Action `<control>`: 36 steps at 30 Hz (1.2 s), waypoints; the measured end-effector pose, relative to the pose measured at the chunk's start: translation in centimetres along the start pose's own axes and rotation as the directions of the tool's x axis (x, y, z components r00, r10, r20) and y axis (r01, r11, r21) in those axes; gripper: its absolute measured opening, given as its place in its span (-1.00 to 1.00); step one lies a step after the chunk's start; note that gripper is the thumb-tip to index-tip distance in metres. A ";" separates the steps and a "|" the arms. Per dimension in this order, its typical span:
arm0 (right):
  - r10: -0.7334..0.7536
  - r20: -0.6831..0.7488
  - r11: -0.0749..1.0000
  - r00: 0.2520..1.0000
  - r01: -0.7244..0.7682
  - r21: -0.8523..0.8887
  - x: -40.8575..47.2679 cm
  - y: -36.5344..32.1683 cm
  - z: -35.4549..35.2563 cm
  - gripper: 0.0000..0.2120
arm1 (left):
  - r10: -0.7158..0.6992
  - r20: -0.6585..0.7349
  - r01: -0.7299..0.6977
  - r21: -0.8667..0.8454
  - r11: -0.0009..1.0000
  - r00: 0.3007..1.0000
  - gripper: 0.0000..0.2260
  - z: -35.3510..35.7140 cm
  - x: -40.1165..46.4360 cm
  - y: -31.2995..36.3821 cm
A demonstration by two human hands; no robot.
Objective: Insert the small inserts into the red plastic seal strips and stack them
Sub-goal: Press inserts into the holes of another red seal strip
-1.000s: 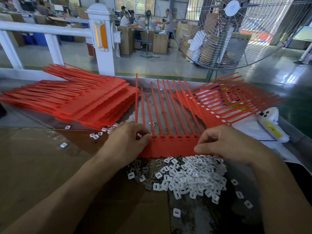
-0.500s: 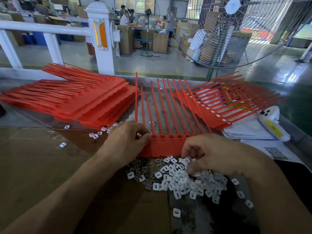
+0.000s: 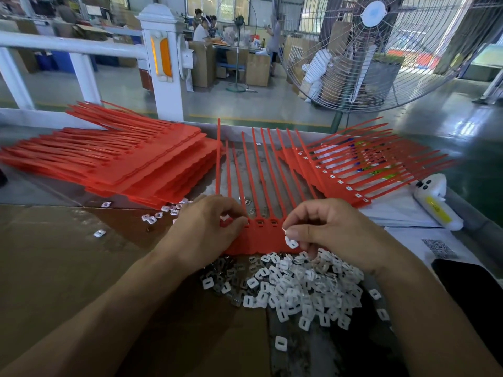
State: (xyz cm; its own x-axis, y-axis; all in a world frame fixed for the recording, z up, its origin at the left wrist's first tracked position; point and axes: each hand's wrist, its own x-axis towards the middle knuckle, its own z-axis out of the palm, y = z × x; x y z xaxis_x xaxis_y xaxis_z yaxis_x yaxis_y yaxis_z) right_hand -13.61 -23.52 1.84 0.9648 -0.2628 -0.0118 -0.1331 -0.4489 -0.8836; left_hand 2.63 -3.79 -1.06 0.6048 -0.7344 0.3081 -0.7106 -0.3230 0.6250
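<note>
Lifted out of the pile since half a second ago, the right hand [image 3: 324, 229] now pinches white inserts [image 3: 290, 240] between thumb and fingers at the strip's right end. Nearest, at lower centre, the heap of loose inserts [image 3: 299, 284] is large, so much work seems left. Just beyond it lies the red strip sheet [image 3: 261, 238] in hand; the left hand [image 3: 209, 227] pinches its left end, and the sockets I can see look unfilled. Farther, at upper right, a fanned stack [image 3: 353, 172] shows white inserts fitted; at upper left a thicker red stack [image 3: 122, 164] looks unfilled, though I can't be sure.
</note>
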 end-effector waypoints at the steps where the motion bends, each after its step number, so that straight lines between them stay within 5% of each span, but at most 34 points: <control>1: -0.002 0.013 0.999 1.000 0.001 0.042 0.1 0.0 0.3 -0.94 | 0.018 0.016 -0.018 -0.004 1.000 1.000 -0.92 0.0 0.0 0.1; 8: 0.015 0.199 1.000 0.980 -0.010 -0.025 0.6 0.0 2.3 -0.95 | 0.066 0.060 -0.065 -0.020 0.998 0.996 -0.88 -0.1 -0.2 0.6; 14: -0.011 0.158 1.000 0.987 0.012 -0.004 0.8 0.4 2.3 -0.95 | 0.138 0.168 -0.114 -0.143 0.983 0.976 -0.83 -0.2 -0.4 1.2; 21: -0.042 0.122 0.997 0.992 0.033 0.075 0.9 0.6 2.4 -0.95 | 0.140 0.329 -0.006 -0.379 0.926 0.934 -0.88 -0.8 -0.3 1.1; 30: -0.086 0.069 0.983 0.994 0.073 0.171 1.2 0.7 2.8 -0.94 | 0.161 0.223 -0.079 -0.339 0.938 0.961 -0.91 -0.8 -0.3 1.2; 36: -0.021 0.119 0.992 0.993 0.005 0.129 0.9 0.4 2.5 -0.97 | 0.198 0.149 -0.174 -0.161 0.972 0.969 -0.89 -1.5 0.2 0.3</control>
State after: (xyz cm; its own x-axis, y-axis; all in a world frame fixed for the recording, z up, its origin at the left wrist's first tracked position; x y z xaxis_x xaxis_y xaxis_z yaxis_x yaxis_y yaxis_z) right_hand -12.21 -21.81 0.25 0.9875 -0.1500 -0.0490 -0.0976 -0.3365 -0.9366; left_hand 3.05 -3.15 0.30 0.3919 -0.8642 0.3155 -0.7376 -0.0902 0.6692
